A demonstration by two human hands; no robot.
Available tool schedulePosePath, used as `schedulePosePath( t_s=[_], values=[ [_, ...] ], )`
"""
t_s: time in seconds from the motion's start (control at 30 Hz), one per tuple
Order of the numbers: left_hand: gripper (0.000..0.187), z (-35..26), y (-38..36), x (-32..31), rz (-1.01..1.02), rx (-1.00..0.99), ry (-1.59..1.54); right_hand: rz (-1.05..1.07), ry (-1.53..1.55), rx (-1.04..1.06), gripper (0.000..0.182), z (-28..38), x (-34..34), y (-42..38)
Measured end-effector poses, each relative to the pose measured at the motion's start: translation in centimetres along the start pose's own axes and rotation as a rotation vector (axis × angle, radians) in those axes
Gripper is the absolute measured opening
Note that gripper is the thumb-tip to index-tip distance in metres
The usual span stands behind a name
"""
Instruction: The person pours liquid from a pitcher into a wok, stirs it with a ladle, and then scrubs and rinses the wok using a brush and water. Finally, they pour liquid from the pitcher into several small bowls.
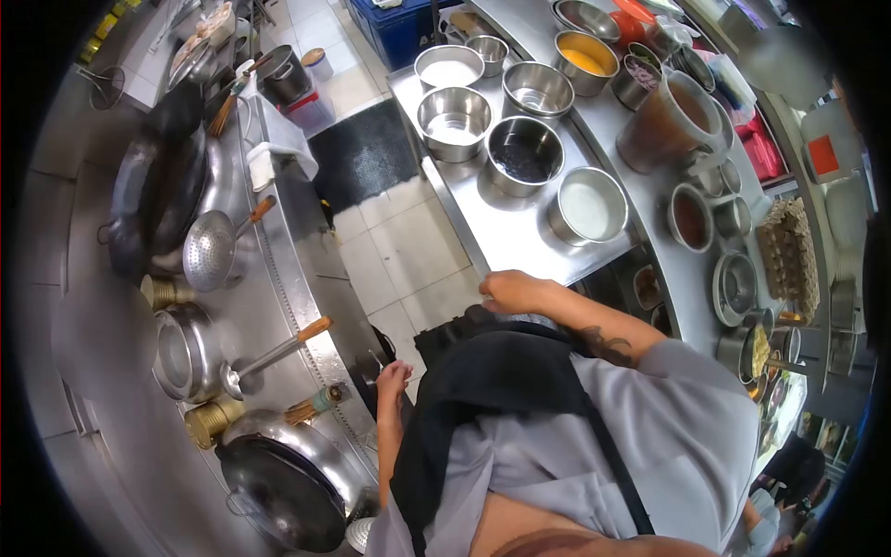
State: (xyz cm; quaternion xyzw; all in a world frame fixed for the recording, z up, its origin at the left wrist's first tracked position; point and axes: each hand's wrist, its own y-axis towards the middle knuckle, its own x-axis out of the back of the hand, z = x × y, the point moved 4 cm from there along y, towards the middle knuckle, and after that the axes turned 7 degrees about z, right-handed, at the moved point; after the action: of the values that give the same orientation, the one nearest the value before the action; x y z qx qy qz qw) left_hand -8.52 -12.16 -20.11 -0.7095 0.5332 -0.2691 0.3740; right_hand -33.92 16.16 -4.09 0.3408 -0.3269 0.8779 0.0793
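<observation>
My left hand (395, 379) is beside the front edge of the steel stove counter (329, 371), fingers curled together. A thin pale piece shows close to its fingertips; I cannot make out whether they grip it. My right hand (510, 291) is in front of my waist, near the corner of the steel prep table (445, 200). Its fingers bend inward, and their inner side is hidden. Nearest to it is a steel pot with pale liquid (591, 206). Beyond stand a pot of dark liquid (525, 154) and several other steel pots (455, 121).
On the stove side are a dark wok (283, 492), a perforated skimmer (212, 249), a ladle (278, 357) with its wooden handle over the edge, and a bamboo brush (316, 405). A black mat (364, 153) lies on the tiles. A jug of brown liquid (664, 130) stands right.
</observation>
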Motion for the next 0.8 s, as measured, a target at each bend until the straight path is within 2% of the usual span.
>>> schedulePosePath(
  t_s=[0.07, 0.1, 0.17, 0.2, 0.3, 0.33, 0.37, 0.4, 0.43, 0.47, 0.5, 0.57, 0.6, 0.7, 0.73, 0.8],
  values=[
    [0.047, 1.4, -0.8, -0.2, -0.020, -0.016, 0.038, 0.104, 0.054, 0.066, 0.035, 1.3, 1.4, -0.2],
    [0.047, 1.3, -1.3, -0.7, -0.009, -0.017, -0.029, 0.151, 0.078, 0.098, 0.036, 2.1, 2.3, -0.2],
    [0.048, 0.9, -3.7, -2.1, 0.010, -0.016, -0.164, 0.253, 0.375, 0.257, 0.038, 3.8, 3.7, 0.2],
    [0.048, 1.1, -4.6, -2.8, 0.004, -0.054, -0.342, 0.195, 0.296, 0.239, 0.039, 3.9, 3.8, 0.6],
    [0.050, 7.7, -0.8, 0.0, -0.190, -0.218, 0.349, 0.018, 0.052, 0.173, 0.042, 3.6, 2.5, 2.0],
    [0.051, 8.7, -0.4, -0.1, -0.185, -0.278, 0.743, -0.045, -0.036, 0.149, 0.043, 3.1, 2.0, 2.6],
    [0.052, 8.1, -0.1, -0.3, -0.134, -0.240, 0.696, -0.109, -0.124, 0.128, 0.044, 2.4, 1.4, 3.3],
    [0.052, 7.1, -0.4, -0.4, -0.081, -0.195, 0.656, -0.203, -0.454, 0.246, 0.043, 2.2, 0.6, 3.6],
    [0.053, 6.2, -0.7, -0.6, -0.023, -0.148, 0.618, -0.156, -0.134, 0.226, 0.041, 1.1, -0.7, 3.7],
    [0.054, 5.3, -0.9, -0.8, -0.055, -0.237, 0.530, -0.112, 0.185, 0.201, 0.038, 1.6, -0.3, 2.3],
    [0.054, 4.9, -0.8, -0.5, -0.046, -0.224, 0.530, -0.075, 0.499, 0.173, 0.036, 1.8, 0.0, 1.1],
    [0.056, 3.6, -0.5, -0.2, -0.021, -0.203, 0.528, -0.093, 0.320, 0.095, 0.034, 0.4, -1.0, -0.4],
    [0.058, 1.2, -1.9, -1.1, 0.054, -0.153, 0.543, -0.095, 0.238, 0.058, 0.033, -0.1, -2.0, -1.1],
    [0.055, 2.1, -1.9, -0.6, 0.098, -0.188, 0.515, 0.135, 0.056, -0.177, 0.034, -2.0, -5.5, -3.4],
    [0.054, 2.7, -1.9, -0.4, 0.107, -0.187, 0.516, 0.166, 0.140, -0.157, 0.037, -3.1, -7.2, -3.9],
    [0.053, 4.1, -1.7, 0.1, 0.125, -0.177, 0.527, 0.082, 0.177, -0.252, 0.038, -5.0, -10.2, -5.2]
  ],
)
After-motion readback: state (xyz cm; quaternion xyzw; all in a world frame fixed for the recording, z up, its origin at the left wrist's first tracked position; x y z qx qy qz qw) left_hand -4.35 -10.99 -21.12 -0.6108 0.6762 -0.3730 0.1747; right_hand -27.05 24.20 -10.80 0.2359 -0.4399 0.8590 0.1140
